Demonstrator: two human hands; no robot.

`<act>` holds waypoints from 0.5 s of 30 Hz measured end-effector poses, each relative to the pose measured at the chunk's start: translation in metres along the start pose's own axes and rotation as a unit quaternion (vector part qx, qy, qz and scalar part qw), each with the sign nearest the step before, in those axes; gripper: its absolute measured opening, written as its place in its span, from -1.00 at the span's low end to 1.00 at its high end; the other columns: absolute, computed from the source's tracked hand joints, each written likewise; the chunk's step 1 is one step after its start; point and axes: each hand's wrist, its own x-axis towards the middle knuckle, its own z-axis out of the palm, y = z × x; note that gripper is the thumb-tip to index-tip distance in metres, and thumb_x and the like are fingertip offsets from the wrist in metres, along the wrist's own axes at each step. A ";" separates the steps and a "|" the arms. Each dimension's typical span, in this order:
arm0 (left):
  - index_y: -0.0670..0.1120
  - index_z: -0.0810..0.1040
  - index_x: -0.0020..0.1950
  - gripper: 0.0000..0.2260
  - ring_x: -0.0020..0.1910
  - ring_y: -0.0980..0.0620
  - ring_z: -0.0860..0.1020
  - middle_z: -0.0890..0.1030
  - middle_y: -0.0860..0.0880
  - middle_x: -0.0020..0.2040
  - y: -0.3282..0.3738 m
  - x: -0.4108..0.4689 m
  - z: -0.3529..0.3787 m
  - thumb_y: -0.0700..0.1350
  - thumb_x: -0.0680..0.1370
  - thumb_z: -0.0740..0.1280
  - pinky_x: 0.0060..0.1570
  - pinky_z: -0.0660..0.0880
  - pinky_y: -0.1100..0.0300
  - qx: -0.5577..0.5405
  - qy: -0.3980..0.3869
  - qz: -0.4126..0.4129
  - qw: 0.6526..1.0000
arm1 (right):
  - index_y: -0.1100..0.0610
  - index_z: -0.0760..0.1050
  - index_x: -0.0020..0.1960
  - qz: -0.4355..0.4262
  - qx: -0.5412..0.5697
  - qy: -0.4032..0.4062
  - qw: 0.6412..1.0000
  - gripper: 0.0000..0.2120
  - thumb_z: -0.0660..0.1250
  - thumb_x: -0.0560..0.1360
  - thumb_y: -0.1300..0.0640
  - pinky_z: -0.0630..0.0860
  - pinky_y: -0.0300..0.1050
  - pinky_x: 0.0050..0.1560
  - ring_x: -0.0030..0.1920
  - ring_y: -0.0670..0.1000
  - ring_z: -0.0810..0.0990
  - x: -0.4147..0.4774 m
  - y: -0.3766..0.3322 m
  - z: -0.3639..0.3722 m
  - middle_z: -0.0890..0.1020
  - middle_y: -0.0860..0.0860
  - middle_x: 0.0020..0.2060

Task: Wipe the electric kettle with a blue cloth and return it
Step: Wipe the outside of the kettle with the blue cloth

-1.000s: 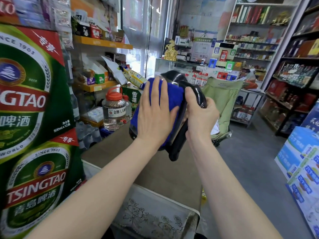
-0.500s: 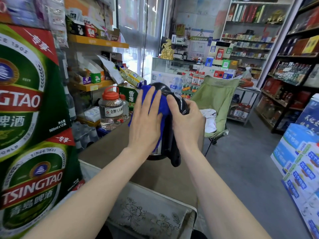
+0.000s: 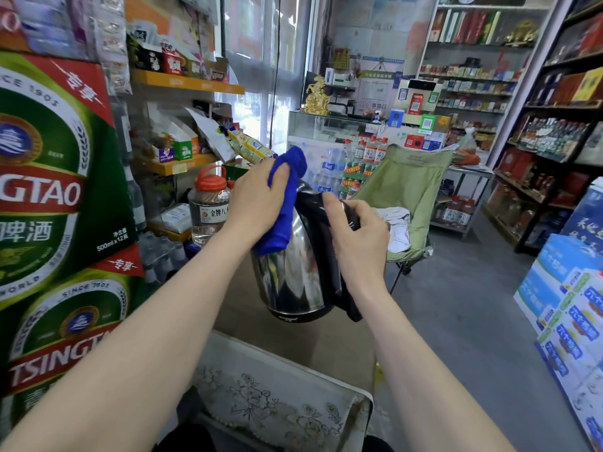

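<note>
A shiny steel electric kettle (image 3: pixel 290 278) with a black lid and black handle hangs upright in the air above a brown counter (image 3: pixel 326 340). My right hand (image 3: pixel 357 238) grips the top of its black handle. My left hand (image 3: pixel 257 200) is bunched around a blue cloth (image 3: pixel 284 203) and presses it against the kettle's upper left side, near the lid. The cloth hangs down over the steel wall. The kettle's base stand is not visible.
Green beer cartons (image 3: pixel 55 203) are stacked close on the left. A clear jar with a red cap (image 3: pixel 208 207) stands behind the counter. A green folding chair (image 3: pixel 408 190) sits beyond the kettle. A patterned tray (image 3: pixel 277 402) lies near me. Blue boxes (image 3: pixel 567 305) line the right aisle.
The kettle has swung from tilted to upright and lower. My left hand went from flat on the kettle's side to bunched around the cloth near the lid.
</note>
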 end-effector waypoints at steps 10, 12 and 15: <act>-0.15 0.28 0.52 -0.54 0.57 -0.15 0.07 0.22 -0.12 0.55 -0.028 -0.087 0.039 -0.12 0.62 0.21 0.52 0.10 -0.07 0.072 0.058 0.200 0.975 | -0.01 0.51 -0.37 0.093 0.085 0.073 0.989 -0.52 0.38 0.38 -0.42 0.45 0.07 -0.17 -0.31 0.02 0.47 0.015 -0.008 0.008 0.50 -0.09 -0.45; -0.11 0.14 0.56 -0.46 0.59 -0.15 0.00 0.09 -0.07 0.59 -0.045 -0.114 0.054 -0.10 0.61 0.21 0.50 0.14 -0.15 0.091 0.049 0.185 0.977 | 0.02 0.50 -0.35 0.103 0.117 0.085 0.984 -0.51 0.40 0.38 -0.40 0.45 0.12 -0.18 -0.33 0.03 0.46 0.020 -0.009 0.006 0.48 -0.12 -0.48; -0.10 0.08 0.57 -0.44 0.58 -0.20 -0.01 0.08 -0.09 0.59 -0.047 -0.113 0.058 -0.03 0.61 0.17 0.46 0.19 -0.20 0.133 0.043 0.189 0.972 | 0.07 0.41 -0.35 0.112 0.167 0.090 0.975 -0.52 0.43 0.46 -0.29 0.43 0.01 -0.32 -0.43 0.01 0.41 0.022 -0.010 0.003 0.43 -0.14 -0.54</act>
